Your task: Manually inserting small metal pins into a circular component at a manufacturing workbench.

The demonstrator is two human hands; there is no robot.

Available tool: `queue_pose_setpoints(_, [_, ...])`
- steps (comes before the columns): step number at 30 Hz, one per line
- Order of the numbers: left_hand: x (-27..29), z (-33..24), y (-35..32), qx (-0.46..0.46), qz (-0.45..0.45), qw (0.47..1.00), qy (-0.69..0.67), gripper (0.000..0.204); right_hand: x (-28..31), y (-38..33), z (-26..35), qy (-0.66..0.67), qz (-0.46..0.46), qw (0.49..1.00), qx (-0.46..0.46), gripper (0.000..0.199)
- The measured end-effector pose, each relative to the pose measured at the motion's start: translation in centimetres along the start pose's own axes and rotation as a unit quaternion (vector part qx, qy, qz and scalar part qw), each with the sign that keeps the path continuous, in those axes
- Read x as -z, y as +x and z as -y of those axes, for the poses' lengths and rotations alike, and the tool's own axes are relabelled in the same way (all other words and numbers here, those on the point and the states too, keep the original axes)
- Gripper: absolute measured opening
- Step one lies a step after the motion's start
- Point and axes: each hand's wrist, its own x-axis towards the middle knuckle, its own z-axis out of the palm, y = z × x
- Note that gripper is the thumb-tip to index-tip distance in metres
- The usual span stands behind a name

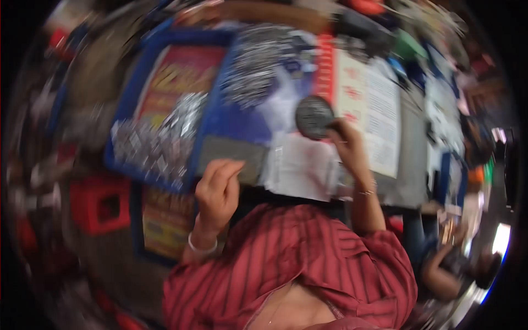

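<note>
My right hand (pixel 350 144) grips the edge of a dark round disc (pixel 314 117) between thumb and fingers. The disc hangs above the table, near a red and cream printed sheet (pixel 352 102). My left hand (pixel 218 184) is raised at the table's near edge, fingers curled with the tips pressed together; whatever they hold, if anything, is too small or blurred to tell. Between the hands lies a crumpled white paper (pixel 302 170). Beyond it, a heap of thin shiny metal pieces (pixel 256 66) rests on a blue surface (pixel 236 124).
To the left stands a blue tray (pixel 118 118) with small silvery pieces (pixel 157 146) in it. A red stool (pixel 100 203) is below that tray. A person's arm (pixel 440 275) shows at the lower right. Clutter lines the far side; the picture is smeared by motion.
</note>
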Motion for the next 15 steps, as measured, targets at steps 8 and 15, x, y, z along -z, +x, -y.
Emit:
queue_pose_setpoints(8, [10.6, 2.1, 4.1, 0.092, -0.053, 0.984, 0.142, 0.017, -1.5, 0.2, 0.8, 0.088, 0.047, 0.995, -0.029, 0.009])
queue_pose_setpoints(15, [11.0, 3.0, 9.0, 0.031, -0.089, 0.994, 0.051, 0.015, -1.3, -2.5, 2.2, 0.092, 0.063, 0.993, -0.044, 0.007])
